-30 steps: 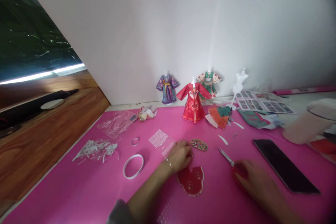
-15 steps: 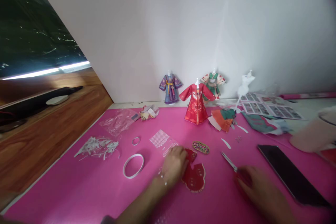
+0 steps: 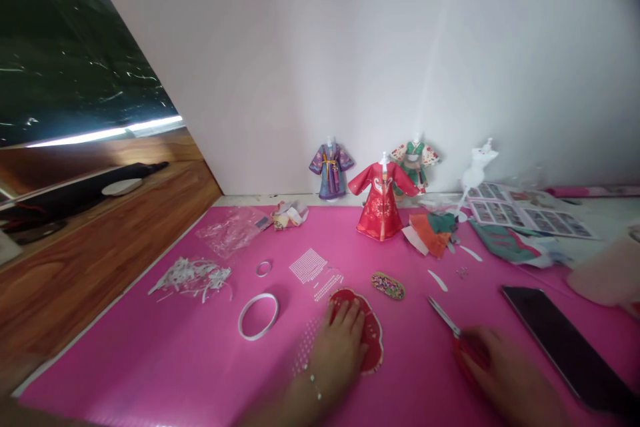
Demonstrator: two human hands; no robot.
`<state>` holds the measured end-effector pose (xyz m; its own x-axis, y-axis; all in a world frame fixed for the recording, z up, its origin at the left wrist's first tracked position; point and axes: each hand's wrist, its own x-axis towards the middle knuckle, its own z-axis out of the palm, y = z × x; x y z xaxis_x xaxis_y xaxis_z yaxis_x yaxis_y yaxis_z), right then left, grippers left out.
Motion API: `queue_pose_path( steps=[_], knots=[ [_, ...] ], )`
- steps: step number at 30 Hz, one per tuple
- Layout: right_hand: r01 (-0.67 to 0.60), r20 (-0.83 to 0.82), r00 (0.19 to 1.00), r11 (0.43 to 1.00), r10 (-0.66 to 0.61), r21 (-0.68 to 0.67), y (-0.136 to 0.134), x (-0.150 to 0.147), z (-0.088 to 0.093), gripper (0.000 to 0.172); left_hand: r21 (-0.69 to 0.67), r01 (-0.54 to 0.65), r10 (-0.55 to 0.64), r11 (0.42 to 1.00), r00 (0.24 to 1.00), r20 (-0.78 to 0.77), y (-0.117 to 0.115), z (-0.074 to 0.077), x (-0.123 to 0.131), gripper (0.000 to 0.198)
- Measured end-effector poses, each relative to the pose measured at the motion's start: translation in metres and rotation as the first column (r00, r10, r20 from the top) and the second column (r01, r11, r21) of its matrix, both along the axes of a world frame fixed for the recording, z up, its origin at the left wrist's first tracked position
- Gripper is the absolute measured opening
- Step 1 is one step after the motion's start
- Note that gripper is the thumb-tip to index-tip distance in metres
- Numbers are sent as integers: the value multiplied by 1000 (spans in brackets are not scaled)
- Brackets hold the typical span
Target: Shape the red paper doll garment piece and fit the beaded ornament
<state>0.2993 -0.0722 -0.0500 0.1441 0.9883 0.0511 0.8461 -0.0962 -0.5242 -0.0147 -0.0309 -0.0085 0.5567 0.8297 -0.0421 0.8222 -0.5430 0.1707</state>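
We rest our left hand (image 3: 343, 340) flat, fingers loose and slightly parted, on a thin red piece (image 3: 373, 337) with a scalloped, pale-edged outline, which lies on the smooth pink mat (image 3: 190, 367) before us. Our right hand (image 3: 493, 367), blurred, grips the red-handled scissors (image 3: 444, 317), their slim metal blades pointing away from us. Near the red piece sits a speckled, many-coloured oval (image 3: 388, 285); farther left lies a pale, hollow ring (image 3: 242, 323).
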Motion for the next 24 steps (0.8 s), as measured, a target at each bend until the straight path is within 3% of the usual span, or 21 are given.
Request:
queue_pose_path(
  steps=[3,7,11,15,20,24],
  knots=[
    [2,-2,1000,1000,-2,28,0,1,-2,37,-93,71,-64,993,995,77,4,11,3,49],
    [11,7,1000,998,-12,63,-1,2,-5,36,-98,161,-141,982,973,185,12,19,-4,45],
    [0,-4,1000,999,0,38,-2,2,-5,38,-74,79,-68,994,988,140,19,17,-8,47],
    [-41,-12,999,999,41,31,-1,6,-8,39,-116,84,-69,990,990,125,23,18,-6,48],
    [-97,7,995,994,97,52,2,15,-16,41,-37,59,-50,998,977,207,9,14,-9,45],
    [-102,50,994,989,97,109,9,18,-20,43,86,-105,84,991,973,216,-2,5,-25,38]
  ],
)
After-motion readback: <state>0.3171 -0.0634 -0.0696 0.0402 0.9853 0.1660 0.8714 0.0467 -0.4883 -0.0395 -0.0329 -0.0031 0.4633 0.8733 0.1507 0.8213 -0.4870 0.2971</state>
